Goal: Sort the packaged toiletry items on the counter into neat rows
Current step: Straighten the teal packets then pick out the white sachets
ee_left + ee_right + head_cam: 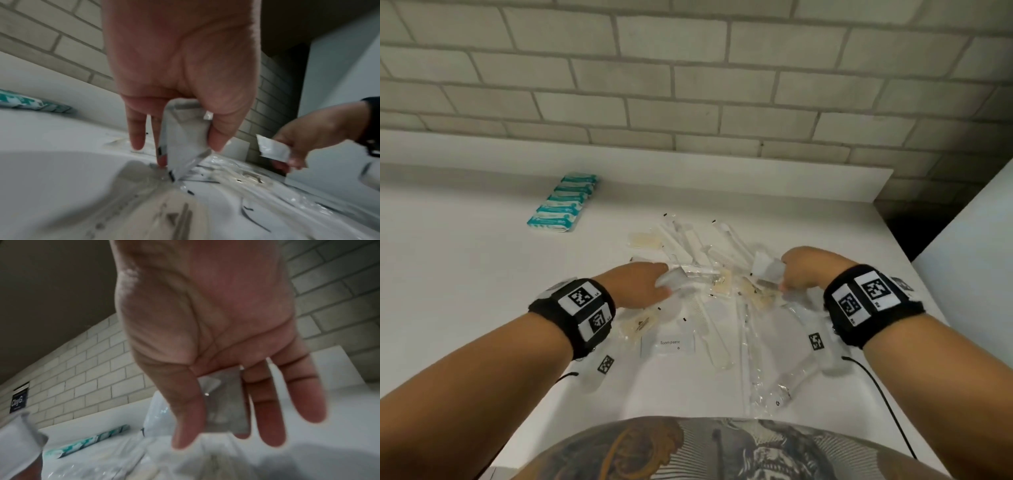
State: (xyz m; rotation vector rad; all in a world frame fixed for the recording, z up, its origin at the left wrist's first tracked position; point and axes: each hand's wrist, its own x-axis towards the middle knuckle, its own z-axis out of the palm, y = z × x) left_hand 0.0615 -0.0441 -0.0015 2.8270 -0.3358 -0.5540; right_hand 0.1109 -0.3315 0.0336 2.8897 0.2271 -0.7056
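Observation:
A loose heap of clear-wrapped toiletries (pixel 722 294) lies mid-counter: combs, toothbrushes, pale soaps and a sachet marked Toothpaste (pixel 669 343). My left hand (pixel 650 282) pinches a small white sachet (pixel 185 136) between thumb and fingers just above the heap's left side. My right hand (pixel 803 270) pinches another small white sachet (pixel 767 269) over the heap's right side; in the right wrist view that sachet (pixel 224 404) sits between thumb and fingers. Several teal-and-white packets (pixel 563 202) lie in a tidy row at the back left.
The white counter (pixel 465 260) ends at a low white upstand (pixel 619 164) under a grey brick wall. A white panel (pixel 969 246) rises at the right, with a dark gap behind it. My torso presses the counter's front edge.

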